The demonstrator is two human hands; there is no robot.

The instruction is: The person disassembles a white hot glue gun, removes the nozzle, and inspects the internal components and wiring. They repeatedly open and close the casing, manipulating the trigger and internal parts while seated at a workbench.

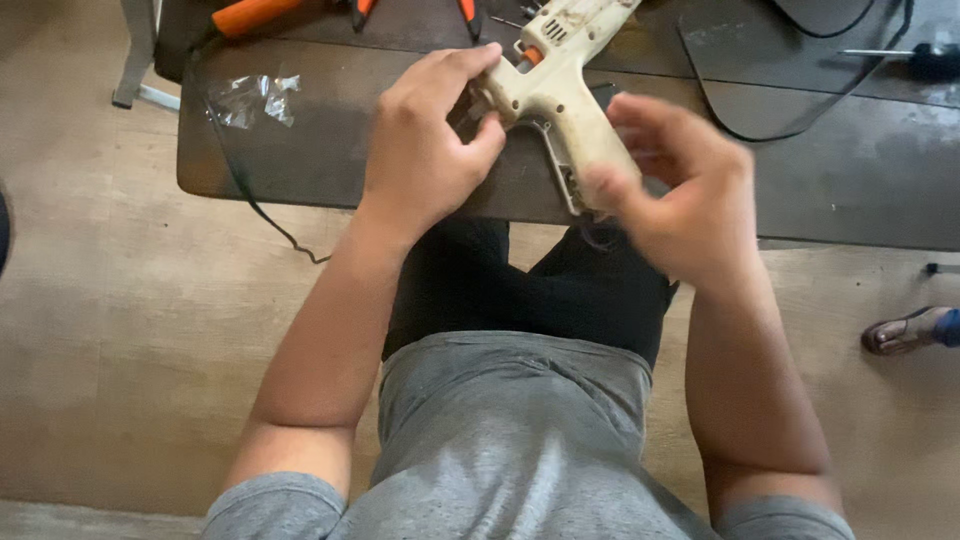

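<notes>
Both hands point(560, 160) grip the cream glue gun point(560, 90) between them.

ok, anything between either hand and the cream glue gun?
Nothing visible. The left hand already grips the glue gun near its trigger, and the right hand touches the handle end. Both rest directly on it, above the dark table.

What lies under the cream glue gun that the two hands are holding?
Under the glue gun is the dark table, with the edge just below its handle. The left hand and right hand cover the table surface beside it, so anything small lying there is hidden.
</notes>
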